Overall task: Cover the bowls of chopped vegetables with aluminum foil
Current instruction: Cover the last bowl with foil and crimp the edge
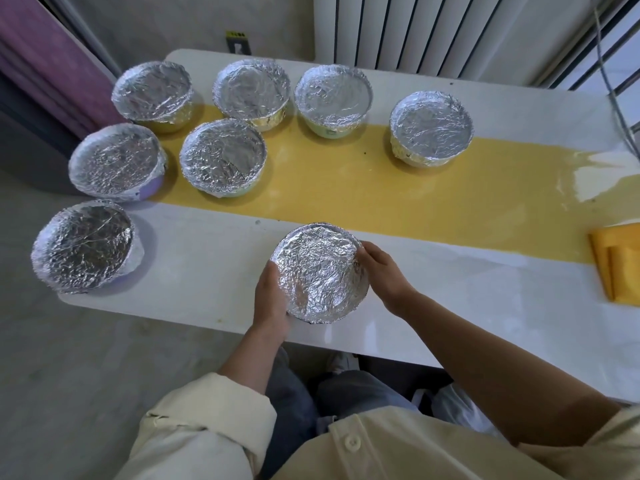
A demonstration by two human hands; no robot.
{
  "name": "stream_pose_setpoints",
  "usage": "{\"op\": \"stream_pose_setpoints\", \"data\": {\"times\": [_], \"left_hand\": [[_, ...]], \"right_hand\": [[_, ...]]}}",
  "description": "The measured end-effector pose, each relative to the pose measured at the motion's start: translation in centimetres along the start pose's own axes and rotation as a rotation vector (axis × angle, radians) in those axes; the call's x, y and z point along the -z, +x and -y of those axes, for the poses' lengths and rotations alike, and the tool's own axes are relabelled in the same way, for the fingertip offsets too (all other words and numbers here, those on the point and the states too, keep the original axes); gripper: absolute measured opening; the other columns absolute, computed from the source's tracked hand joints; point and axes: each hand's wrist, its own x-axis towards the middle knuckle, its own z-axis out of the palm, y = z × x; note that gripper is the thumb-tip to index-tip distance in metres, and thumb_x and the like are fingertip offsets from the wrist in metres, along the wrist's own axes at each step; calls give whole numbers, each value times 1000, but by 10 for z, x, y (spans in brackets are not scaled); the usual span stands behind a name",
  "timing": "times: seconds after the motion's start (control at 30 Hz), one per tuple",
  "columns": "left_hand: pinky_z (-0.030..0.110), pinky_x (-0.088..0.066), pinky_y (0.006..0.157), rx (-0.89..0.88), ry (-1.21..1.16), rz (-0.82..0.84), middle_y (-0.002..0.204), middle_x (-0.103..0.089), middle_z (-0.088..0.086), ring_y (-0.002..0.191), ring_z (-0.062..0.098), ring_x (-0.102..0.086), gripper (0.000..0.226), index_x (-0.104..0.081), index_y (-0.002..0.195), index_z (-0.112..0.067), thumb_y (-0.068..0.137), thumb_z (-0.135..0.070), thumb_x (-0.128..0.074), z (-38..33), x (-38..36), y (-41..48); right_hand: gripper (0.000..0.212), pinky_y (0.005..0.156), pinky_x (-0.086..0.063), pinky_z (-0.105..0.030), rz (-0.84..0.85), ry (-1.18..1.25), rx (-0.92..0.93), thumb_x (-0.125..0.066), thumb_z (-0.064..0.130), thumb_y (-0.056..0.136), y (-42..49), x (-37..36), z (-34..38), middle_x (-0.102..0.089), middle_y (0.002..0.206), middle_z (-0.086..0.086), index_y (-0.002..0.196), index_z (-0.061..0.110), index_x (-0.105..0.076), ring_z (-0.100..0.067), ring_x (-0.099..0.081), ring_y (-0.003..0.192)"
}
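White table (485,299), a yellow strip (346,188) running along its length. Past the strip's far side, behind the table: white radiator (433,29). Off the strip's left end: purple curtain (41,64). By the strip's right end, on its near side: folded yellow cloth (616,261), well apart from the hands.

Near bowl (332,306) sits on the white surface just on the near side of the strip, its top wrapped in crumpled foil (318,261). Left hand (272,299) cups the bowl's left side, fingers curled against the foil. Right hand (381,271) holds the right rim, fingers bent over the foil edge. One hand each side, both touching.

Count: eight foil-covered bowls (contents hidden under every wrap). Besides the held one, seven other bowls (223,157): four along the strip's far edge, two at its left end, one on its near side at the far left
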Motion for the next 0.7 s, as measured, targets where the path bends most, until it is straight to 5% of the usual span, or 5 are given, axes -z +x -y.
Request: {"op": "stream_pose_setpoints", "data": {"times": [0.2,0.37,0.53,0.63,0.7], "left_hand": [[51,-39,113,-13,13,39,143,-55,4,130,25,-53,71,-48,144,-19,90,-65,-39,13,5,15],[49,-46,106,16,81,66,130,-63,5,118,26,-61,49,-53,138,-17,106,-47,-30,-13,2,1],[51,-41,110,-47,210,64,142,-54,1,126,25,-54,62,-46,144,-21,97,-61,-33,-20,-7,13],[48,-50,99,17,197,-68,124,-64,9,108,30,-61,70,-59,125,-14,82,-65,-37,-16,-17,8],[43,-51,89,153,118,-33,110,-63,11,99,30,-59,49,-59,117,-11,92,-49,-41,-16,-25,-8]], "right_hand": [[30,93,-51,-36,-13,1,9,-41,23,105,1,-1,-3,-68,117,-4,120,12,-64,-19,-63,109],[27,89,-49,-36,-10,-37,-14,-42,22,104,3,3,2,-67,111,-3,117,12,-63,-17,-61,100],[29,92,-49,-38,-161,-81,51,-39,22,104,1,0,0,-67,112,-2,118,13,-63,-19,-60,105],[30,92,-49,-42,-269,-47,37,-37,23,104,3,0,-1,-66,112,-6,119,12,-61,-24,-60,107],[30,90,-49,-42,-335,2,7,-37,22,103,5,-2,0,-65,110,-7,118,11,-61,-25,-60,105]]}}
